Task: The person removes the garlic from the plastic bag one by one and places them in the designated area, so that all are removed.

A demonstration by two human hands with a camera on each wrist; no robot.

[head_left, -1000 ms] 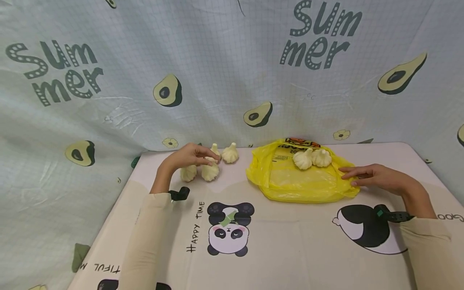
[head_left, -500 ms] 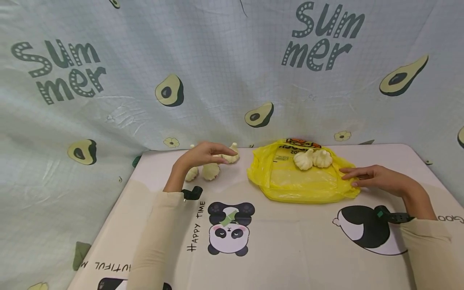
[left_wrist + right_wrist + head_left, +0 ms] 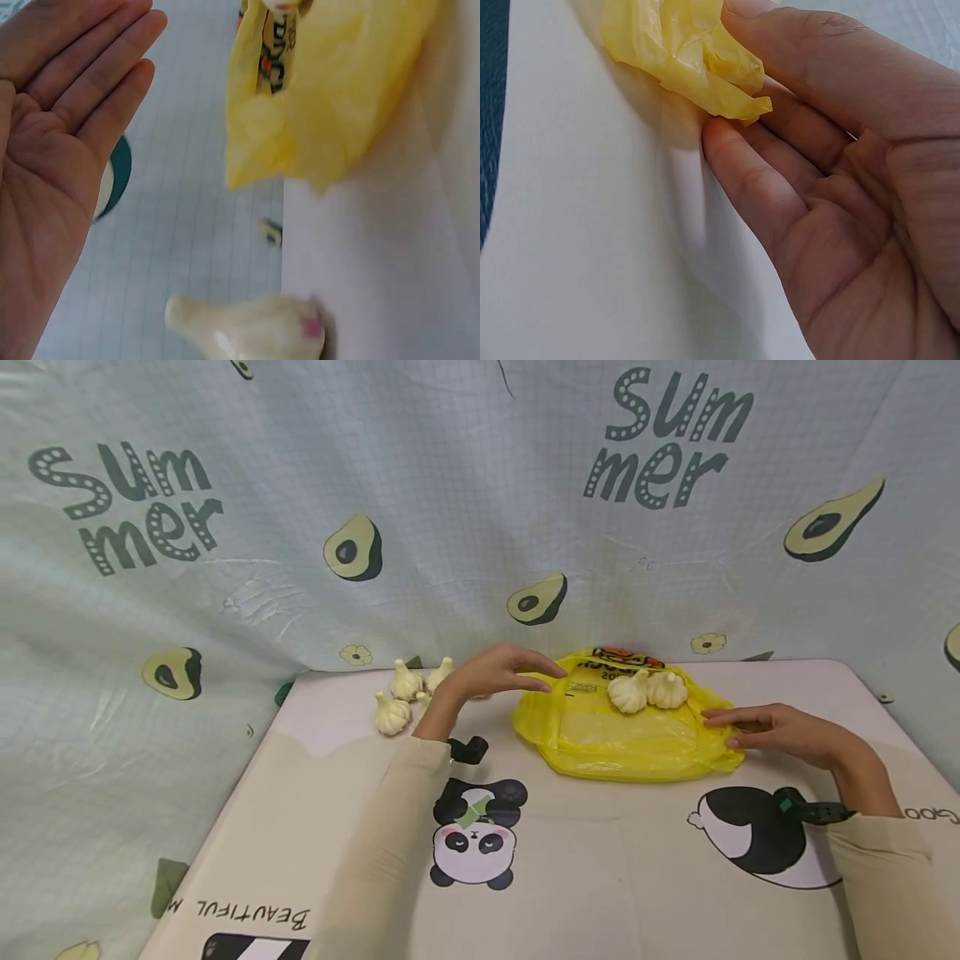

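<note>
My left hand [image 3: 506, 670] hovers by the left rim of a yellow plastic bag [image 3: 630, 747], its fingers straight and its palm bare in the left wrist view. Two garlic bulbs [image 3: 627, 692] lie side by side on the bag toward the back. At the bag's right edge, my right hand [image 3: 787, 731] holds the crumpled rim loosely; in the right wrist view the yellow film [image 3: 682, 45] sits between thumb and curved fingers. Several more garlic bulbs [image 3: 392, 714] are grouped left of my left wrist, which partly hides some. One blurred bulb [image 3: 255, 326] shows low in the left wrist view.
A patterned cloth [image 3: 450, 485] hangs as a wall right behind the table [image 3: 600, 877]. The tabletop cover carries printed pandas and lettering. A black camera strap [image 3: 468, 750] sits on the left wrist, another [image 3: 813, 806] on the right.
My left hand has swept right from over the left garlic bulbs to the bag's left rim, uncovering several bulbs. The right hand, the bag and its two bulbs stay put.
</note>
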